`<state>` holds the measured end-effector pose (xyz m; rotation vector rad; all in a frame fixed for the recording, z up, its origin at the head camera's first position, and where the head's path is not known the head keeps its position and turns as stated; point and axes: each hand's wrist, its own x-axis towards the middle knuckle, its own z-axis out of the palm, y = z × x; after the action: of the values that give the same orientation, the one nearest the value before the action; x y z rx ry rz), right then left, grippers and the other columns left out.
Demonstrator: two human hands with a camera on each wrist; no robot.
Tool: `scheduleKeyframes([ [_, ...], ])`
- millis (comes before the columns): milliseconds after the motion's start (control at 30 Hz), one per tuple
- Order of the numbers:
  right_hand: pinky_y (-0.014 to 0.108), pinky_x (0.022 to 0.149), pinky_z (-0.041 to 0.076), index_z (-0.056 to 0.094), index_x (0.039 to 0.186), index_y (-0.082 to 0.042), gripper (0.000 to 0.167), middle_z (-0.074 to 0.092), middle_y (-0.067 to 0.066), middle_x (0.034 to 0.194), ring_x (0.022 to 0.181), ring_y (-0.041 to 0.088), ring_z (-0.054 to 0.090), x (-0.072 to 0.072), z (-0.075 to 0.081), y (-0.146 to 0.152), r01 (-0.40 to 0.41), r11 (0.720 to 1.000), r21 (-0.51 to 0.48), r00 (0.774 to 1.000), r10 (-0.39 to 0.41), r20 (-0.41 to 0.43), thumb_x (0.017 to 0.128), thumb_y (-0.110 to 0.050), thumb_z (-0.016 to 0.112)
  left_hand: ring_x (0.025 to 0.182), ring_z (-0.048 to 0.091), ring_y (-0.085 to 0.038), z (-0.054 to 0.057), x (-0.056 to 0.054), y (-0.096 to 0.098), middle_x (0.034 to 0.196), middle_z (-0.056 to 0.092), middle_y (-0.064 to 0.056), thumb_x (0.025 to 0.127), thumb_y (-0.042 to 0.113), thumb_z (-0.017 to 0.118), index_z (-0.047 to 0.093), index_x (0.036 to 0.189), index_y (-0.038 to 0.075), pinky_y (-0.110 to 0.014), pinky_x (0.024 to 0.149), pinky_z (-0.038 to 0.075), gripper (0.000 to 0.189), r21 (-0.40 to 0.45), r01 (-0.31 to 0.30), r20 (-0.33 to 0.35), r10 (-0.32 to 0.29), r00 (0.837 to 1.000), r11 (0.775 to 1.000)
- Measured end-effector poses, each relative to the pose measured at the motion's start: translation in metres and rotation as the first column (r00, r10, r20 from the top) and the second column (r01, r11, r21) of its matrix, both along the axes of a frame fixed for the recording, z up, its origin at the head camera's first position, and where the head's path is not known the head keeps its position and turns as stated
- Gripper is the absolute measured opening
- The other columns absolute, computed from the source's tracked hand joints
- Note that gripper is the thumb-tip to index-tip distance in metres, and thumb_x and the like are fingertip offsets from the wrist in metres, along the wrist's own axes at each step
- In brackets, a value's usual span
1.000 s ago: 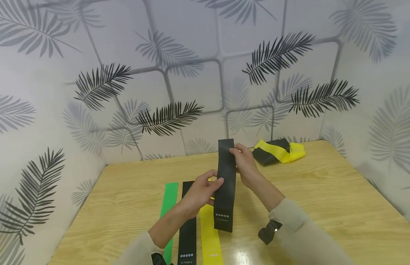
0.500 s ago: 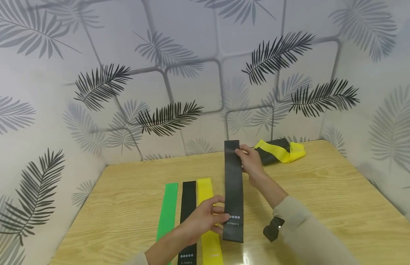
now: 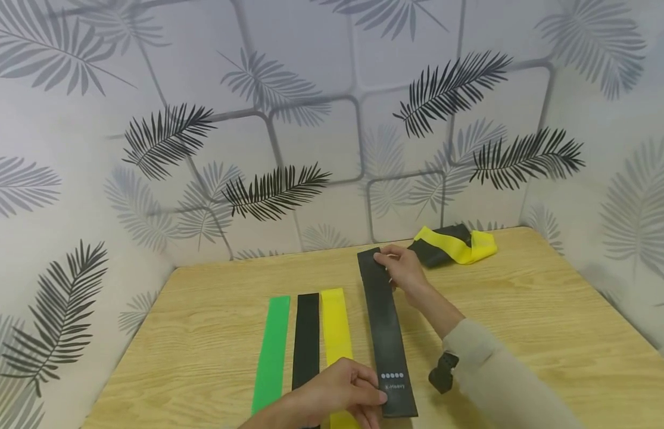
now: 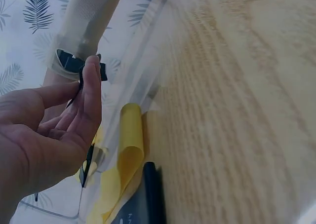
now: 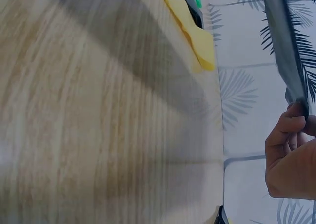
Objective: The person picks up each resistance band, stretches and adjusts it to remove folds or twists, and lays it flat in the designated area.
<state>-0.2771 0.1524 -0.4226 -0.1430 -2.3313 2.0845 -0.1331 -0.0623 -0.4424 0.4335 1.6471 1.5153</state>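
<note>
A black resistance band (image 3: 386,328) marked "X-Heavy" is stretched out flat between my two hands, its near end toward me. My right hand (image 3: 409,275) pinches its far end, thumb on top. At the near left edge, my left hand (image 3: 342,390) pinches the band beside the printed dots. The right wrist view shows the band (image 5: 286,41) hanging above the table from my right hand (image 5: 291,155). In the left wrist view, my left hand (image 4: 54,120) holds the band's edge between thumb and fingers.
Left of the held band lie a yellow band (image 3: 337,325), another black band (image 3: 306,333) and a green band (image 3: 273,351), side by side on the wooden table (image 3: 203,333). A crumpled yellow and black heap (image 3: 455,244) sits at the back right, by the patterned wall (image 3: 321,137).
My left hand has slid down the black band to its near end. The band has swung lower, its near end moving right and toward me. The right hand has lowered slightly, still gripping the far end.
</note>
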Motion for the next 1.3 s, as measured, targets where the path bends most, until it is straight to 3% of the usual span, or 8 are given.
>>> scheduleKeyframes([
  [100,0.026,0.047,0.044,0.065,0.121,-0.001,0.024,0.063,-0.003,0.073,0.055,0.01,0.05,0.001,-0.004,-0.003,-0.017,1.0,0.018,1.0,0.017,-0.004,0.103,-0.016,0.066,0.064,0.069,-0.008,-0.002,0.004,-0.002,0.079,0.075,-0.001,0.101,0.016,0.068,0.074,0.095,-0.004,-0.021,0.062,0.057,0.021,-0.056,0.012,-0.009,-0.013,1.0,0.998],
  [200,0.026,0.048,0.046,0.066,0.12,0.001,0.023,0.066,0.001,0.079,0.056,0.011,0.054,0.002,-0.009,-0.004,-0.033,0.998,0.044,0.999,0.033,0.002,0.102,-0.014,0.066,0.065,0.067,-0.007,-0.004,0.005,-0.004,0.078,0.075,0.001,0.101,0.018,0.067,0.074,0.1,-0.008,-0.02,0.061,0.055,0.027,-0.09,0.026,-0.009,-0.027,1.0,0.996],
  [333,0.027,0.049,0.049,0.067,0.118,0.002,0.022,0.064,0.006,0.088,0.058,0.013,0.057,0.002,-0.015,-0.006,-0.045,0.996,0.082,0.999,0.044,0.015,0.101,-0.012,0.067,0.066,0.064,-0.006,-0.007,0.005,-0.006,0.074,0.072,0.003,0.101,0.019,0.068,0.075,0.1,-0.006,-0.02,0.061,0.052,0.026,-0.142,0.039,-0.029,-0.043,0.999,0.989],
  [467,0.028,0.05,0.052,0.068,0.116,0.003,0.019,0.066,0.008,0.087,0.059,0.014,0.059,0.002,-0.02,-0.008,-0.057,0.992,0.112,0.998,0.055,0.023,0.101,-0.009,0.067,0.065,0.059,-0.004,-0.008,0.005,-0.008,0.073,0.069,0.006,0.099,0.018,0.07,0.076,0.097,-0.001,-0.018,0.058,0.048,0.021,-0.177,0.039,-0.046,-0.048,0.998,0.983],
  [700,0.028,0.053,0.049,0.068,0.114,0.003,0.017,0.072,0.007,0.081,0.058,0.014,0.059,0.001,-0.026,-0.012,-0.079,0.985,0.154,0.996,0.071,0.053,0.099,-0.007,0.068,0.054,0.05,-0.003,-0.006,0.006,-0.015,0.068,0.067,0.007,0.097,0.017,0.071,0.076,0.089,0.009,-0.016,0.051,0.04,0.013,-0.188,0.054,-0.002,-0.056,0.998,0.981],
  [867,0.029,0.053,0.05,0.069,0.114,0.003,0.019,0.07,0.008,0.08,0.058,0.014,0.058,0.0,-0.028,-0.014,-0.069,0.977,0.202,0.997,0.062,0.044,0.097,-0.006,0.07,0.054,0.052,-0.003,-0.004,0.007,-0.017,0.068,0.067,0.005,0.097,0.016,0.072,0.078,0.089,0.005,-0.015,0.051,0.041,0.014,-0.213,0.04,-0.003,-0.041,0.999,0.976],
  [1067,0.024,0.054,0.046,0.072,0.112,0.004,0.02,0.073,0.012,0.085,0.062,0.014,0.057,-0.001,-0.034,-0.018,-0.07,0.947,0.314,0.997,0.073,0.003,0.096,-0.008,0.072,0.053,0.054,-0.001,-0.009,0.007,-0.021,0.067,0.069,0.005,0.096,0.015,0.073,0.079,0.093,-0.004,-0.014,0.049,0.043,0.02,-0.201,0.039,-0.021,-0.044,0.999,0.979],
  [1300,0.03,0.063,0.057,0.07,0.112,0.005,0.018,0.073,0.02,0.104,0.073,0.019,0.067,0.001,-0.038,-0.022,-0.089,0.947,0.309,0.995,0.097,-0.01,0.097,-0.005,0.071,0.053,0.054,0.0,-0.015,0.005,-0.024,0.068,0.069,0.004,0.097,0.011,0.071,0.077,0.098,-0.011,-0.014,0.049,0.042,0.023,-0.201,0.051,-0.046,-0.062,0.997,0.978],
])
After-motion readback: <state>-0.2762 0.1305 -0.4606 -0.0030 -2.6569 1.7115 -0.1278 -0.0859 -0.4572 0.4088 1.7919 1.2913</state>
